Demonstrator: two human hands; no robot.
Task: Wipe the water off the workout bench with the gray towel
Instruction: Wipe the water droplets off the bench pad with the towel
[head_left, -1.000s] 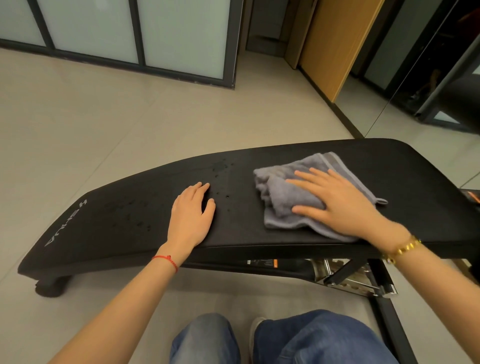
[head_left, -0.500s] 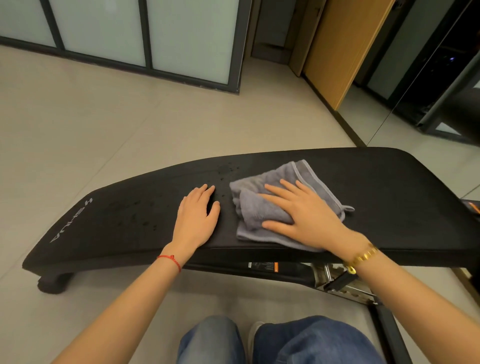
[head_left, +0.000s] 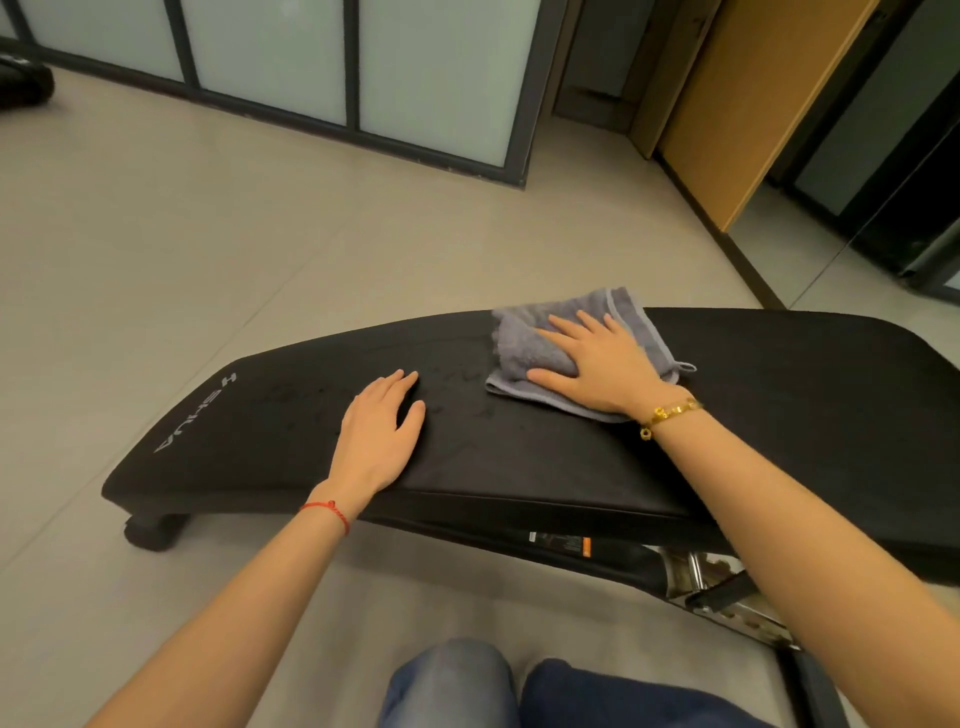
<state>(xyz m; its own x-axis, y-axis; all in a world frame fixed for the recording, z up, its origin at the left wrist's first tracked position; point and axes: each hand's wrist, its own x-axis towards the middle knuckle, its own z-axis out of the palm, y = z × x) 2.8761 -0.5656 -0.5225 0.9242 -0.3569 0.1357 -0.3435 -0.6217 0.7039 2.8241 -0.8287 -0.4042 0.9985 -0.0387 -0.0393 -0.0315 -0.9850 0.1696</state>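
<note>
A black padded workout bench (head_left: 779, 415) stretches across the view, with water droplets (head_left: 457, 374) scattered on its middle and left part. The gray towel (head_left: 524, 353) lies bunched on the pad near its far edge. My right hand (head_left: 597, 364) presses flat on the towel with straight, spread fingers. My left hand (head_left: 379, 431) rests flat on the bare pad left of the towel, fingers together, holding nothing.
The bench's metal frame and hinge (head_left: 717, 587) show under the pad at the right. My knees in jeans (head_left: 467, 686) are at the bottom. A glass partition (head_left: 363, 78) and a wooden door (head_left: 753, 104) stand beyond the tiled floor. A dark object (head_left: 21, 83) sits far left.
My right hand slid the towel leftward, then pushed it away toward the bench's far edge. My left hand stayed flat on the pad.
</note>
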